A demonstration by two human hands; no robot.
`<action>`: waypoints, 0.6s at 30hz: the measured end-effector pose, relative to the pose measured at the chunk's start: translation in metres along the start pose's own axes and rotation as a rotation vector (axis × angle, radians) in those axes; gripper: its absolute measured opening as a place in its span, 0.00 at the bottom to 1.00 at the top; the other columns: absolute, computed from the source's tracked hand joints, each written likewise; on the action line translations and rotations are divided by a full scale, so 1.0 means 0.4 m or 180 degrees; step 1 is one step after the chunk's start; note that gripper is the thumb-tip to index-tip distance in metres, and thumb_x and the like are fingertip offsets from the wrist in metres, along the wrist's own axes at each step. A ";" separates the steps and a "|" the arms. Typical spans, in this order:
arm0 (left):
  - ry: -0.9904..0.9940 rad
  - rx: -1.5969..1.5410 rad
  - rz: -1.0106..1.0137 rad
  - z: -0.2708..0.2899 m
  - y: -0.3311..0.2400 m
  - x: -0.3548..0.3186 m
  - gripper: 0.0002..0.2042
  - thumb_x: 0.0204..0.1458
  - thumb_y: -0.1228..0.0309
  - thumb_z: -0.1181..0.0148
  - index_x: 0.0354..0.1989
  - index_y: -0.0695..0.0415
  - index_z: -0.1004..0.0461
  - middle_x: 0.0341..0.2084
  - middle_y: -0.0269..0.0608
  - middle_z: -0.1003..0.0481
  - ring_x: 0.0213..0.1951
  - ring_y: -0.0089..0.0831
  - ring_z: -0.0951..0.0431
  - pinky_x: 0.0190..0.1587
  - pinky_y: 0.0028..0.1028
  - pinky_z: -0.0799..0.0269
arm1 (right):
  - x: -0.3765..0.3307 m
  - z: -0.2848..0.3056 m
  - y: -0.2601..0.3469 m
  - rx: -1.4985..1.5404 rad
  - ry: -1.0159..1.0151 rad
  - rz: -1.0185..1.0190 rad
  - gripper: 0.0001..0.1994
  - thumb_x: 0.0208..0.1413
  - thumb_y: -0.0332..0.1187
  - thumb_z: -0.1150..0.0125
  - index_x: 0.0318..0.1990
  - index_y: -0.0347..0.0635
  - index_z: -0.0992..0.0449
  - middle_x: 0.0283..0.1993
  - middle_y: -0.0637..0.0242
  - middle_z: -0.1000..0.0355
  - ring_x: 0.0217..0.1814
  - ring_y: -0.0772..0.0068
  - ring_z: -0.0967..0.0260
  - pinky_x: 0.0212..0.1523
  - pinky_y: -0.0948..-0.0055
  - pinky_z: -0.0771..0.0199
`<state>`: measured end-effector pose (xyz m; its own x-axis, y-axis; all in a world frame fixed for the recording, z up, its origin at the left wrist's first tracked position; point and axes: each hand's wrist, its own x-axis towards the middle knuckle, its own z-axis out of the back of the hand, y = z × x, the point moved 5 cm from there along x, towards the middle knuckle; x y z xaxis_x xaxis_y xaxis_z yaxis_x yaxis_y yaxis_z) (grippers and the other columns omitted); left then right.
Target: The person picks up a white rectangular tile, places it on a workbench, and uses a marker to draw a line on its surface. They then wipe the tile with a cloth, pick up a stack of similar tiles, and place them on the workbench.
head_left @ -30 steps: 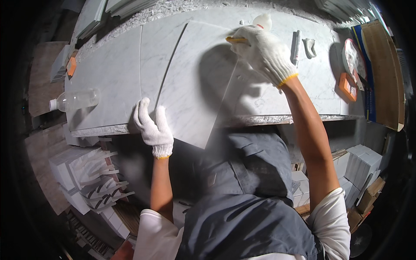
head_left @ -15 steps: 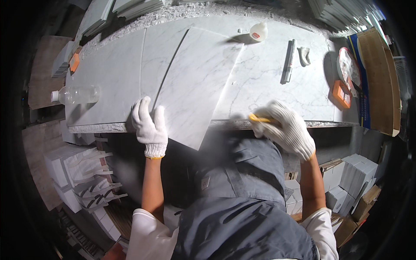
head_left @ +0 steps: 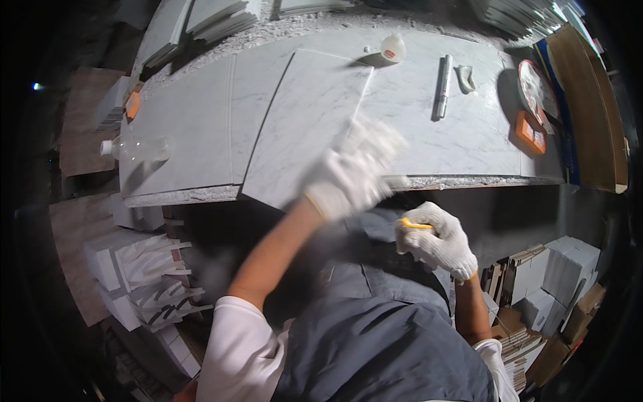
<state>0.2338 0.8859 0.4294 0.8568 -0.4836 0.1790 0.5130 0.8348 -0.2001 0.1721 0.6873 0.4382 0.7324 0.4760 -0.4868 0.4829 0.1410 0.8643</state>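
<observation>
We see the left hand [head_left: 351, 171], in a white knit glove, raised over the near edge of a white marble tile [head_left: 308, 124]; it is blurred, its fingers look loosely spread, and we cannot tell whether it touches the tile. The tile lies flat and skewed on a marble-topped workbench [head_left: 429, 144], its near corner jutting past the bench's front edge just left of that hand.

The right hand [head_left: 435, 240], also gloved, sits lower and to the right of the left hand, below the bench edge and close to the person's grey apron [head_left: 382, 335]. Its fingers are curled tight around a small yellow tool [head_left: 415, 224], of which only a short yellow end shows at the top of the fist; what kind of tool it is we cannot tell.

Beyond the left hand, at the far edge of the bench, stands a small white bottle [head_left: 392, 48]. To the right of it lie a grey marker-like stick [head_left: 442, 87], a round disc [head_left: 536, 90] and an orange block [head_left: 529, 132]. Well to the left of the left hand a clear plastic bottle [head_left: 137, 147] lies on its side on the bench. Below the right hand, to its right, are stacked boxes [head_left: 556, 275].
</observation>
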 end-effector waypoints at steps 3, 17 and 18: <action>-0.0577 -0.1806 -0.0269 0.019 -0.123 -0.063 0.21 0.64 0.54 0.44 0.56 0.56 0.23 0.54 0.44 0.23 0.62 0.42 0.27 0.71 0.45 0.39 | -0.025 0.038 -0.028 0.0156 -0.0308 -0.0101 0.11 0.59 0.31 0.34 0.47 0.37 0.22 0.33 0.63 0.20 0.27 0.81 0.26 0.26 0.80 0.27; -0.1181 -0.1641 0.0873 0.072 -0.140 -0.283 0.05 0.57 0.73 0.36 0.39 0.60 0.18 0.32 0.42 0.18 0.37 0.43 0.18 0.43 0.36 0.22 | 0.108 0.051 0.086 -0.1936 -0.1258 0.1230 0.20 0.60 0.36 0.35 0.59 0.48 0.24 0.50 0.57 0.26 0.48 0.59 0.23 0.49 0.65 0.22; -0.1149 -0.1698 0.0952 0.070 -0.139 -0.281 0.06 0.57 0.69 0.36 0.40 0.56 0.17 0.34 0.40 0.18 0.38 0.42 0.18 0.45 0.37 0.23 | 0.143 0.047 0.120 -0.2339 -0.1440 0.1440 0.18 0.60 0.36 0.36 0.58 0.49 0.24 0.51 0.56 0.26 0.47 0.55 0.23 0.48 0.63 0.22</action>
<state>0.1075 0.9013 0.4473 0.9413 -0.0594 0.3323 0.2934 0.6306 -0.7185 0.2464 0.7051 0.4496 0.9643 0.2616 0.0406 -0.1969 0.6063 0.7705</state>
